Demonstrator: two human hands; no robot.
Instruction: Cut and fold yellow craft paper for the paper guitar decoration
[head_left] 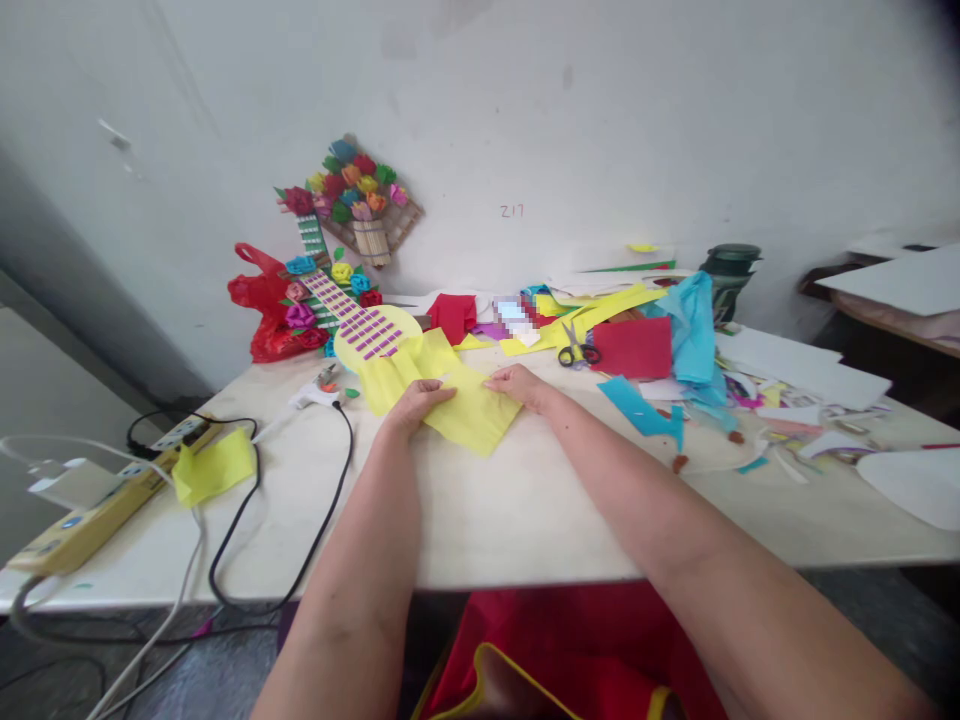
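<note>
A sheet of yellow crepe paper (480, 405) is stretched between my two hands, just above the white table. My left hand (424, 402) pinches its left side, thumb on top. At its upper right edge, my right hand (521, 387) grips it between thumb and fingers. More yellow paper spreads behind my left hand, against a yellow guitar-shaped craft (367, 325) with purple-patterned strips. Right of the hands lie black-handled scissors (577, 350), blades pointing away, beside a red paper piece (634, 347).
A white glue gun (315, 393) with a black cord lies left of the hands. A yellow power strip (112, 500) and a yellow paper piece (215, 468) are farther left. Blue paper (691, 330), scraps and a dark green bottle (729, 275) occupy the right.
</note>
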